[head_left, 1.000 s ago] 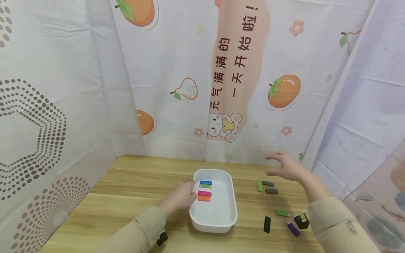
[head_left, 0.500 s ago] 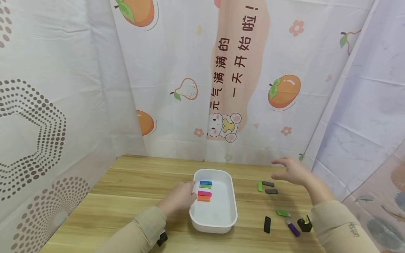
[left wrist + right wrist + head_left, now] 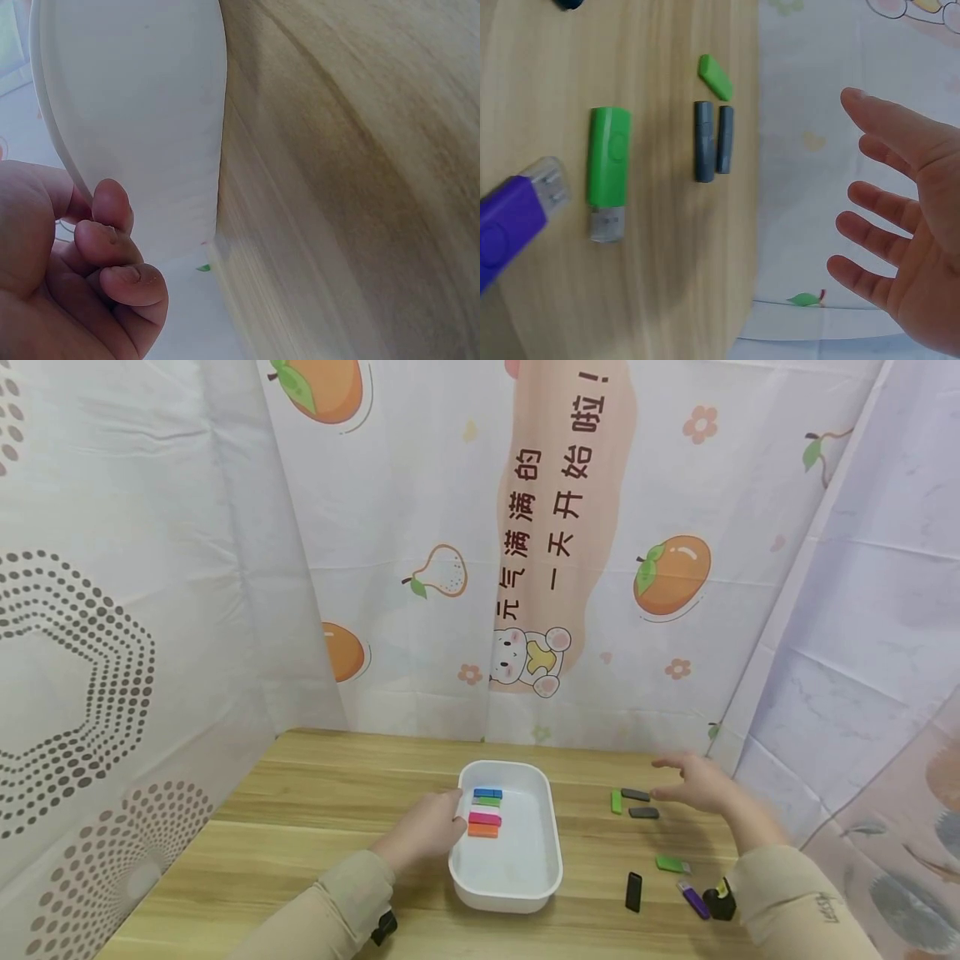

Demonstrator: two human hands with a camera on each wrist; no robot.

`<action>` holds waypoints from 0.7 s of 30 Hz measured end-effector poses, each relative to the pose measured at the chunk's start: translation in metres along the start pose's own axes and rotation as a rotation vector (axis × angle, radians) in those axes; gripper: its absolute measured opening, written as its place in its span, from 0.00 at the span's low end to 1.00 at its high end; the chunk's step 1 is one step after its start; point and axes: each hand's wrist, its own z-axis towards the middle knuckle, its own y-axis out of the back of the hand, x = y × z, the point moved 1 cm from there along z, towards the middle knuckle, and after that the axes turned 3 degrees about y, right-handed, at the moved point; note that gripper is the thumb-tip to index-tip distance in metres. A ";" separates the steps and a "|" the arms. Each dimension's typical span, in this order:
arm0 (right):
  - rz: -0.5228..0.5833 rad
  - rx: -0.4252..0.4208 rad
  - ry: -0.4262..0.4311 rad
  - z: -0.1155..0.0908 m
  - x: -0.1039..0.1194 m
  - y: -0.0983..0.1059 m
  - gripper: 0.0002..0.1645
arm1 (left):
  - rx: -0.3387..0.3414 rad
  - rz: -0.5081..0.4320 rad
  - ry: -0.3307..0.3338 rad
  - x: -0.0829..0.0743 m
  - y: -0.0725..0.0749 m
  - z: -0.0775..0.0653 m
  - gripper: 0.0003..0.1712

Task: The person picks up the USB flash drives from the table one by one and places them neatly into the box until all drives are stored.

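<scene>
My left hand (image 3: 427,828) pinches the left rim of a white plastic tray (image 3: 510,893); the left wrist view shows thumb and curled fingers on that rim. Inside the tray's left part lie USB flash drives in a row: blue (image 3: 487,793), green (image 3: 489,802), white, pink (image 3: 485,819) and orange (image 3: 483,831). My right hand (image 3: 701,783) hovers over the table's right side, fingers spread and holding nothing. Nearest to it are two dark grey flash drives (image 3: 643,813) and a small green one (image 3: 617,802). In the right wrist view they are apart from the fingers (image 3: 870,238).
Nearer on the right lie a green flash drive (image 3: 672,865), a purple one (image 3: 693,900) and a black one (image 3: 633,892). A black wrist device (image 3: 720,900) shows by the right sleeve. Printed curtains (image 3: 420,693) enclose the wooden table (image 3: 315,768).
My right hand has come down and slightly to the right, closer to the grey flash drives. The left hand and the tray have stayed in place.
</scene>
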 end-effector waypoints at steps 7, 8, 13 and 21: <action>-0.032 -0.021 0.000 -0.004 -0.010 -0.013 0.34 | -0.003 0.001 -0.011 -0.002 0.002 -0.002 0.31; -0.009 -0.003 -0.013 -0.004 -0.010 -0.013 0.34 | -0.004 0.002 -0.009 -0.002 0.003 -0.002 0.31; 0.079 0.070 -0.069 -0.005 -0.014 -0.021 0.35 | -0.002 -0.002 0.003 -0.002 0.003 -0.002 0.31; 0.113 0.081 -0.087 -0.008 -0.015 -0.032 0.33 | -0.011 0.021 -0.007 -0.001 0.002 -0.002 0.31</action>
